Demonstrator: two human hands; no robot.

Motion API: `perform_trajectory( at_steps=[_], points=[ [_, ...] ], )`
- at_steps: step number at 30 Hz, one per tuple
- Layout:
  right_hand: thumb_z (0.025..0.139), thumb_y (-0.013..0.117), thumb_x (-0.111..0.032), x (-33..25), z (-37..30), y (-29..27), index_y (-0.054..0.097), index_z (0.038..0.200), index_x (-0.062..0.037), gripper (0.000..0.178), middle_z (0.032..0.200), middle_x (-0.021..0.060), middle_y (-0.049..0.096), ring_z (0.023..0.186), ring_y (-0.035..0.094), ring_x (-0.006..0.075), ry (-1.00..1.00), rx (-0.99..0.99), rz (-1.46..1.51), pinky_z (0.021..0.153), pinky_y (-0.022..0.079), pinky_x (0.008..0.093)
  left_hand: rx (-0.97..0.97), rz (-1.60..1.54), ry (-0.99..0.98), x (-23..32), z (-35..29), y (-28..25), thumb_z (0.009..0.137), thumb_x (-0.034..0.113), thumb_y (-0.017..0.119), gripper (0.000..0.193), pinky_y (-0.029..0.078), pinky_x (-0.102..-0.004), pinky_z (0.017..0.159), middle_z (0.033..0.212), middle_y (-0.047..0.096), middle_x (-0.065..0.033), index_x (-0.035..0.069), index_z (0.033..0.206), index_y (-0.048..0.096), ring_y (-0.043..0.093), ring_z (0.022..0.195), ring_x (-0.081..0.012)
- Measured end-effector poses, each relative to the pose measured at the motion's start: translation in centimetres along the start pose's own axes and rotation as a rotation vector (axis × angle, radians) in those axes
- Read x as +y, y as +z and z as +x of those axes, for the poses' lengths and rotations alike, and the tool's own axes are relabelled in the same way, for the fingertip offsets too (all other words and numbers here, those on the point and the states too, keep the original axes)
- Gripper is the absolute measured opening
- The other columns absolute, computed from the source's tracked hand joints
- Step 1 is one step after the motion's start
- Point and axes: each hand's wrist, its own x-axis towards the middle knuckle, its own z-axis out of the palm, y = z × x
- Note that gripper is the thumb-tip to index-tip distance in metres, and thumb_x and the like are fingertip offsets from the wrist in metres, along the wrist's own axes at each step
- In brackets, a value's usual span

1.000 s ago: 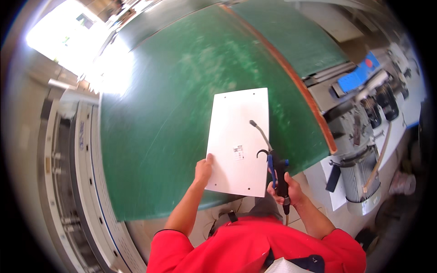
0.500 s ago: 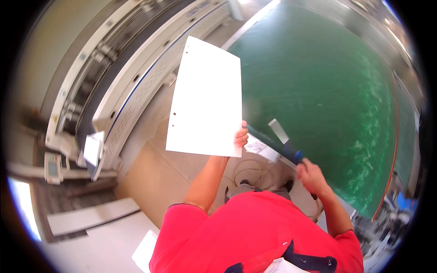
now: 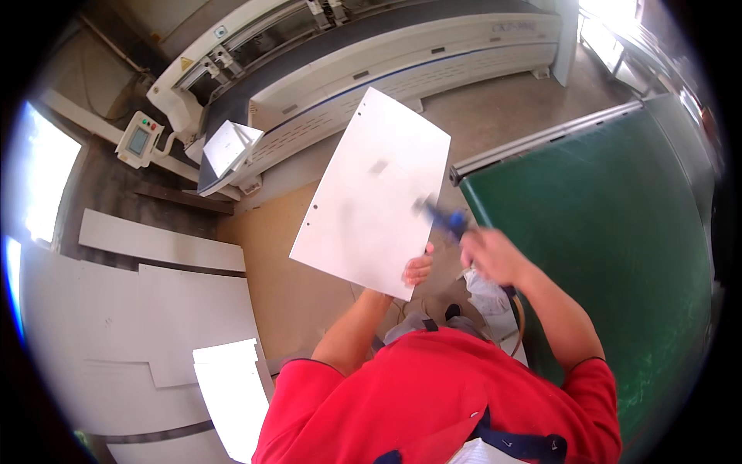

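My left hand (image 3: 418, 267) grips the lower right edge of a white rectangular panel (image 3: 363, 193), fingers over its edge. The panel is held up at a slant, with small dark holes along its left side. My right hand (image 3: 492, 254) is closed round a blue air gun (image 3: 450, 220), which is smeared by motion. Its greyish tip is over the right part of the panel; whether it touches cannot be made out. A brown hose (image 3: 519, 325) runs down from below my right hand.
A long white machine (image 3: 402, 81) stands ahead, with a control box (image 3: 139, 141) at its left and white boards (image 3: 229, 147) on its end. To the right is a green conveyor belt (image 3: 587, 232). White panels (image 3: 178, 317) lie at left; brown board (image 3: 282, 255) covers the floor.
My view has turned left, toward the machine and the stacked panels. The air gun has come up from beside the green belt to the panel, which now tilts more.
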Motion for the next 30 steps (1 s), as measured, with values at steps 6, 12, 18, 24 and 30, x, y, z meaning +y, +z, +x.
perform_trajectory(
  at_steps=[6,12,18,24,30],
  points=[
    [0.101,0.041,-0.047,-3.2,7.3,-3.3,0.054,0.111,-0.0027,0.048,0.071,0.0025,0.056,0.049,0.047,0.0073,-0.058,-0.376,0.296,0.045,0.039,0.0245,0.286,0.109,0.181,2.1,-4.1,0.4,0.097,0.05,0.039,0.061,0.037,-0.0281,0.048,0.067,0.045,-0.0043,-0.007,0.116,0.052,0.042,0.053,-0.0151],
    [0.098,0.046,-0.051,-1.3,16.0,-3.3,0.056,0.118,-0.0051,0.051,0.074,0.0037,0.061,0.049,0.049,0.0083,0.072,-0.216,0.457,0.044,0.039,0.0238,0.752,0.564,0.542,11.6,-14.0,-1.1,0.099,0.048,0.044,0.057,0.04,-0.0276,0.052,0.074,0.055,-0.0069,-0.005,0.114,0.057,0.049,0.058,-0.0152],
    [0.098,0.04,-0.058,-1.6,26.6,2.0,0.052,0.125,-0.0027,0.062,0.074,0.0062,0.059,0.045,0.048,0.011,0.169,-0.052,0.63,0.043,0.039,0.0253,1.927,0.931,0.845,33.7,-25.0,-1.2,0.099,0.051,0.044,0.069,0.05,-0.0365,0.082,0.106,0.066,-0.0186,-0.014,0.115,0.059,0.063,0.093,-0.024],
    [0.098,0.04,-0.057,-6.8,34.7,7.1,0.048,0.131,-0.0012,0.065,0.079,0.0088,0.061,0.046,0.05,0.0121,0.265,-0.197,0.49,0.043,0.041,0.0263,2.248,1.014,0.816,54.3,-34.0,-2.5,0.097,0.051,0.048,0.07,0.049,-0.0407,0.083,0.101,0.067,-0.024,-0.017,0.104,0.061,0.064,0.093,-0.0315],
    [0.099,0.037,-0.056,-7.2,39.0,7.7,0.046,0.134,-0.0001,0.067,0.083,0.0118,0.064,0.046,0.051,0.0133,0.337,0.098,0.517,0.043,0.041,0.0267,2.441,1.038,0.712,69.5,-40.4,-7.0,0.095,0.049,0.051,0.067,0.05,-0.0445,0.088,0.105,0.066,-0.0299,-0.016,0.102,0.063,0.064,0.102,-0.0417]
  ],
)
